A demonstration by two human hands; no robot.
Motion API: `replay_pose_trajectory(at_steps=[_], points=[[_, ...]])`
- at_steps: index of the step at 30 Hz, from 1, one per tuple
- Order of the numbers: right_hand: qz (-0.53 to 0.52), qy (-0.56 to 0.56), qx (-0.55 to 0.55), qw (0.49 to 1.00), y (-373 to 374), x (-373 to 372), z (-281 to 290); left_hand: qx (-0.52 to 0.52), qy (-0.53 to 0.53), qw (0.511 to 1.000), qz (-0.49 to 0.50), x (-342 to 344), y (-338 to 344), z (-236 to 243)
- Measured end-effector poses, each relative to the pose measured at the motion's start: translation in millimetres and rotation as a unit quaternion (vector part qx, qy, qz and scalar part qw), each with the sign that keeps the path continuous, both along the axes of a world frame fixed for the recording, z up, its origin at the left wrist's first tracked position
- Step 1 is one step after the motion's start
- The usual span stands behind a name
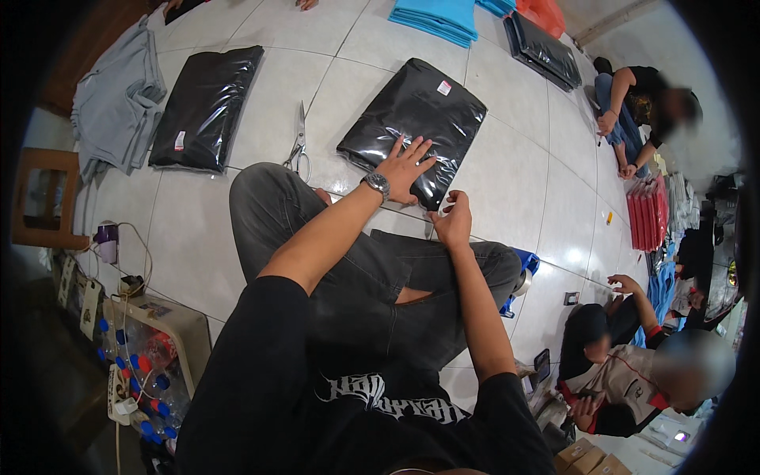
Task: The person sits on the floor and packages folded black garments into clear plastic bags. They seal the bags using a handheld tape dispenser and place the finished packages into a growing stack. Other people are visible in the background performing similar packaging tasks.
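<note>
On the tiled floor lies a folded black garment in a clear plastic bag, with a small label near its upper corner. My left hand, wearing a watch and ring, rests on it with fingers spread. My right hand has its fingers closed at the bag's lower corner, gripping its edge. Steel scissors lie left of this bag. A second bagged black garment and a loose grey garment lie farther left.
Cyan fabric stacks and black bundles lie at the back. Two people sit at the right, beside red packets. A wooden stool and bin of bottles stand left.
</note>
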State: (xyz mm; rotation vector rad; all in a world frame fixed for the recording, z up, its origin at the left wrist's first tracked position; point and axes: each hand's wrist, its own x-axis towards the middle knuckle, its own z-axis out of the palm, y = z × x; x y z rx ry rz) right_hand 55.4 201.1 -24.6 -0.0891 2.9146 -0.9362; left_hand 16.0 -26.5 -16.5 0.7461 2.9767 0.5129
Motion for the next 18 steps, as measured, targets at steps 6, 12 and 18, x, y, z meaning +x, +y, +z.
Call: replay_pose_trajectory(at_steps=[6, 12, 18], points=[[0.021, 0.060, 0.100, 0.993, -12, 4, 4, -0.050, 0.032, 0.998, 0.009, -5, 5, -12], [-0.020, 0.054, 0.098, 0.994, -5, 15, 8, -0.040, 0.021, 0.999, 0.022, -3, 11, -11], [0.096, 0.058, 0.090, 0.990, -2, 36, 18, -0.065, 0.033, 0.997, 0.032, -4, 12, -15]])
